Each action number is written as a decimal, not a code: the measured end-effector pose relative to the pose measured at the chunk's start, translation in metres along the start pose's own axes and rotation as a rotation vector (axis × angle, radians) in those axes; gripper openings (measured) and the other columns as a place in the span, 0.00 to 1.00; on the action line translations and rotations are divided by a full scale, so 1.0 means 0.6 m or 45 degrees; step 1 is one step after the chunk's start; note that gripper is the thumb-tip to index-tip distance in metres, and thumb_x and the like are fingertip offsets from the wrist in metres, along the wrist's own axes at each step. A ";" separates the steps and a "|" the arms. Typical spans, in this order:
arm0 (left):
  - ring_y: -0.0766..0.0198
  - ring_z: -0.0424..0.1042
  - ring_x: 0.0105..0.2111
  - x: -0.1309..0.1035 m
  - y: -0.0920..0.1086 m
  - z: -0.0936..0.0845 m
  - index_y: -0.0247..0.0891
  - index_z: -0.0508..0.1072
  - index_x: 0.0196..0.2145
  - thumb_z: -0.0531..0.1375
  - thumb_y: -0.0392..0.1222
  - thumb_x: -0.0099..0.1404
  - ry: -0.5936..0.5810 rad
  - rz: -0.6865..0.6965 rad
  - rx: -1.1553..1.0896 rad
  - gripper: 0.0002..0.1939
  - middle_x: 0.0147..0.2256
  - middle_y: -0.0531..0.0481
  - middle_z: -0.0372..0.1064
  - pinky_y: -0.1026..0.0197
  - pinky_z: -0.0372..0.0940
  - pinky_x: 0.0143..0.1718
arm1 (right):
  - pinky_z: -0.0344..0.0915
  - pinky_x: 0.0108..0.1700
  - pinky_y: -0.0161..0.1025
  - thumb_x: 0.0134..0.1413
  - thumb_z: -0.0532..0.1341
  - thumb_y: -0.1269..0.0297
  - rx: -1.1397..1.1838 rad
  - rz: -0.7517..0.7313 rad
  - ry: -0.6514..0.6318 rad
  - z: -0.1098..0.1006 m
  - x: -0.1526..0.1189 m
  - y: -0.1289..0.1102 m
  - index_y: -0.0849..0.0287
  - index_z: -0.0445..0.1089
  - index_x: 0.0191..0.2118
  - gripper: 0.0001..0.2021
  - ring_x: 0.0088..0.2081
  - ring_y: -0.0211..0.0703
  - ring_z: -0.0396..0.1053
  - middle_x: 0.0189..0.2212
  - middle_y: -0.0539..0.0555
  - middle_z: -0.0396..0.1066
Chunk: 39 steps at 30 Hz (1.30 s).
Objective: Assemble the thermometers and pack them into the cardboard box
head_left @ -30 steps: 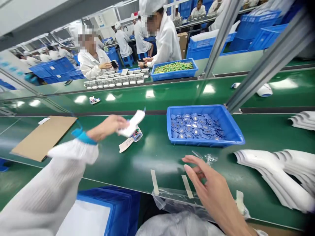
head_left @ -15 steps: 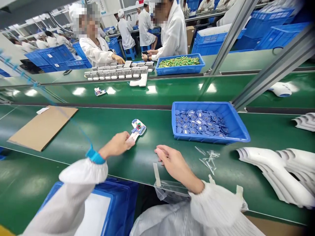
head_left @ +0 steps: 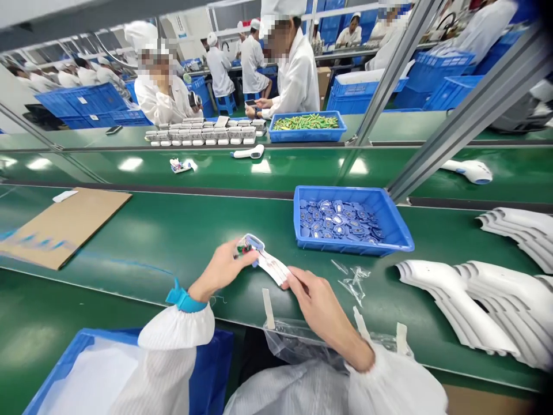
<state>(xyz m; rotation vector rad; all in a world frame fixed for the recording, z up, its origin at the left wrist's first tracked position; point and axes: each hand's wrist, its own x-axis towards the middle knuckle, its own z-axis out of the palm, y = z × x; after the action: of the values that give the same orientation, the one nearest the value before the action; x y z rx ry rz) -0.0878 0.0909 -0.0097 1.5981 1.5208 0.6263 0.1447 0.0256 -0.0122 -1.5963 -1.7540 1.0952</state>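
White shell [head_left: 273,267]; blue-rimmed; red-green innards [head_left: 243,249]; left grip [head_left: 222,267], right grip [head_left: 318,297] pinching its ends

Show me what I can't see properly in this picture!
All in the head view:
White piece: the left hand and right hand cover parts of its ends.
Red and green parts: too small to make out.
Blue pieces: top ones hide lower ones.
Blue bin: cut off by the bottom edge.
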 end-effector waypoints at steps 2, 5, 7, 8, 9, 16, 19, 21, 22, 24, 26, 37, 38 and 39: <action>0.59 0.71 0.35 0.002 0.011 0.014 0.34 0.73 0.44 0.63 0.55 0.63 -0.279 -0.007 -0.243 0.21 0.36 0.45 0.73 0.59 0.64 0.36 | 0.66 0.42 0.43 0.70 0.48 0.55 -0.131 -0.082 0.154 -0.019 -0.020 0.016 0.54 0.75 0.41 0.19 0.38 0.45 0.72 0.38 0.52 0.78; 0.62 0.69 0.35 -0.014 0.046 0.053 0.36 0.72 0.42 0.66 0.50 0.63 -0.301 0.084 -0.314 0.17 0.37 0.49 0.73 0.62 0.62 0.37 | 0.66 0.55 0.49 0.69 0.52 0.54 -0.167 -0.169 0.390 -0.045 -0.032 0.032 0.52 0.73 0.52 0.17 0.52 0.49 0.71 0.50 0.54 0.76; 0.63 0.68 0.35 -0.029 0.071 0.080 0.37 0.71 0.39 0.66 0.48 0.63 -0.291 0.136 -0.231 0.13 0.35 0.51 0.73 0.63 0.60 0.37 | 0.67 0.54 0.47 0.69 0.53 0.54 -0.138 -0.184 0.399 -0.061 -0.032 0.031 0.50 0.74 0.51 0.16 0.52 0.48 0.71 0.50 0.53 0.76; 0.63 0.67 0.34 -0.036 0.082 0.091 0.38 0.71 0.38 0.65 0.47 0.64 -0.300 0.152 -0.191 0.12 0.34 0.52 0.73 0.63 0.59 0.36 | 0.68 0.51 0.46 0.69 0.54 0.54 -0.130 -0.184 0.376 -0.068 -0.031 0.027 0.49 0.76 0.48 0.14 0.49 0.47 0.72 0.48 0.52 0.76; 0.63 0.66 0.33 -0.042 0.091 0.101 0.38 0.71 0.38 0.65 0.46 0.64 -0.312 0.167 -0.156 0.11 0.34 0.53 0.73 0.63 0.58 0.35 | 0.68 0.49 0.45 0.68 0.55 0.53 -0.132 -0.185 0.356 -0.075 -0.031 0.022 0.49 0.77 0.45 0.13 0.46 0.47 0.72 0.46 0.52 0.77; 0.60 0.67 0.34 -0.061 0.106 0.137 0.41 0.69 0.39 0.60 0.47 0.68 -0.380 0.241 0.020 0.08 0.35 0.51 0.73 0.61 0.56 0.35 | 0.59 0.40 0.43 0.69 0.53 0.59 -0.312 -0.134 0.296 -0.094 -0.046 -0.005 0.55 0.72 0.33 0.15 0.36 0.45 0.66 0.33 0.52 0.73; 0.59 0.67 0.33 -0.057 0.092 0.152 0.40 0.68 0.36 0.58 0.48 0.69 -0.295 0.167 0.047 0.09 0.34 0.50 0.72 0.60 0.56 0.34 | 0.55 0.37 0.43 0.70 0.50 0.57 -0.451 -0.130 0.457 -0.107 -0.057 -0.012 0.56 0.70 0.32 0.17 0.35 0.46 0.64 0.32 0.54 0.72; 0.59 0.68 0.34 -0.052 0.079 0.160 0.39 0.69 0.38 0.60 0.50 0.67 -0.222 0.058 -0.048 0.12 0.35 0.49 0.72 0.59 0.58 0.36 | 0.55 0.37 0.42 0.70 0.50 0.54 -0.489 -0.048 0.589 -0.118 -0.062 0.003 0.56 0.70 0.34 0.17 0.35 0.46 0.65 0.33 0.54 0.72; 0.60 0.69 0.34 -0.049 0.073 0.162 0.38 0.69 0.40 0.63 0.52 0.65 -0.207 0.000 -0.139 0.15 0.36 0.49 0.73 0.59 0.60 0.37 | 0.55 0.37 0.42 0.69 0.50 0.53 -0.527 0.010 0.629 -0.122 -0.065 0.018 0.56 0.70 0.34 0.18 0.35 0.46 0.66 0.33 0.54 0.72; 0.61 0.69 0.33 -0.045 0.064 0.163 0.37 0.69 0.45 0.66 0.55 0.61 -0.228 -0.107 -0.362 0.22 0.37 0.48 0.72 0.60 0.62 0.35 | 0.53 0.37 0.43 0.69 0.49 0.53 -0.674 0.114 0.629 -0.123 -0.072 0.064 0.57 0.70 0.33 0.19 0.34 0.47 0.67 0.31 0.54 0.71; 0.65 0.67 0.29 -0.043 0.063 0.159 0.36 0.69 0.47 0.65 0.59 0.62 -0.275 -0.172 -0.553 0.26 0.37 0.47 0.72 0.62 0.63 0.32 | 0.52 0.35 0.42 0.70 0.48 0.54 -0.824 0.153 0.567 -0.119 -0.084 0.114 0.58 0.71 0.33 0.20 0.33 0.47 0.68 0.29 0.54 0.71; 0.66 0.71 0.31 -0.032 0.075 0.156 0.34 0.74 0.45 0.66 0.53 0.63 -0.416 -0.322 -0.902 0.20 0.38 0.46 0.74 0.64 0.63 0.34 | 0.52 0.34 0.49 0.65 0.55 0.46 -1.414 0.566 0.832 -0.244 -0.143 0.202 0.63 0.74 0.51 0.25 0.47 0.67 0.67 0.47 0.70 0.74; 0.65 0.72 0.34 -0.032 0.073 0.158 0.35 0.75 0.46 0.66 0.53 0.63 -0.422 -0.324 -0.920 0.21 0.41 0.45 0.75 0.63 0.65 0.37 | 0.50 0.33 0.48 0.66 0.54 0.46 -1.409 0.563 0.790 -0.251 -0.142 0.208 0.64 0.75 0.50 0.25 0.46 0.65 0.68 0.45 0.69 0.75; 0.63 0.73 0.36 -0.032 0.072 0.160 0.36 0.74 0.47 0.66 0.52 0.63 -0.433 -0.322 -0.940 0.21 0.44 0.44 0.75 0.62 0.66 0.39 | 0.49 0.33 0.47 0.66 0.54 0.46 -1.410 0.550 0.774 -0.255 -0.141 0.212 0.64 0.75 0.49 0.25 0.45 0.63 0.68 0.45 0.69 0.75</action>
<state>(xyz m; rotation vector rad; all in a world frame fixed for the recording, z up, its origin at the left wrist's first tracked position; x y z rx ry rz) 0.0117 0.0541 -0.0220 0.8759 1.0369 0.6331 0.3539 -0.0271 -0.0247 -2.6360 -1.6444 -0.4040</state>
